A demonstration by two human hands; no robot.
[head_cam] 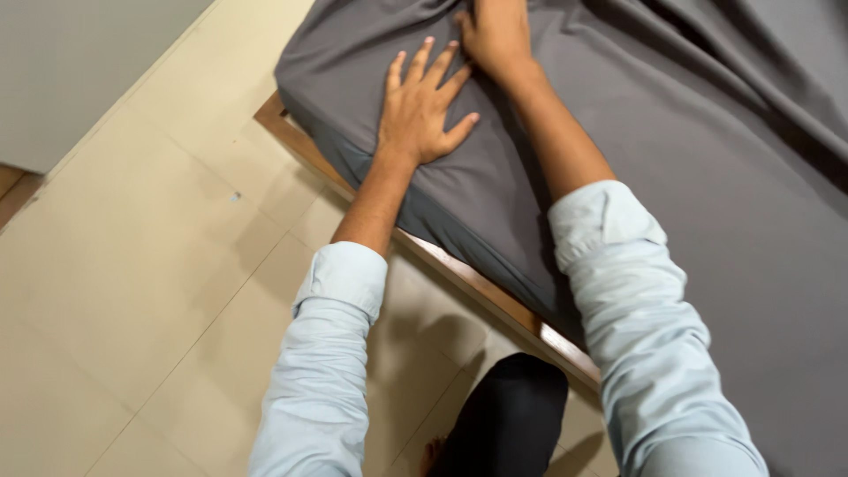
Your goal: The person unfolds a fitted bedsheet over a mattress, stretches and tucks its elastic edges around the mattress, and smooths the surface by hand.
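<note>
A grey bed sheet (pixel 689 177) covers a mattress on a wooden bed frame (pixel 477 283). My left hand (pixel 422 110) lies flat on the sheet near the mattress corner, fingers spread, holding nothing. My right hand (pixel 495 35) rests on the sheet just beyond it at the top edge of the view, fingers partly cut off; it presses on the cloth, and I cannot tell whether it grips a fold. Both arms wear rolled-up pale blue sleeves.
Beige floor tiles (pixel 150 265) lie left of the bed. A grey wall or cupboard face (pixel 71 71) stands at the upper left. My dark trouser leg (pixel 508 415) is beside the bed frame.
</note>
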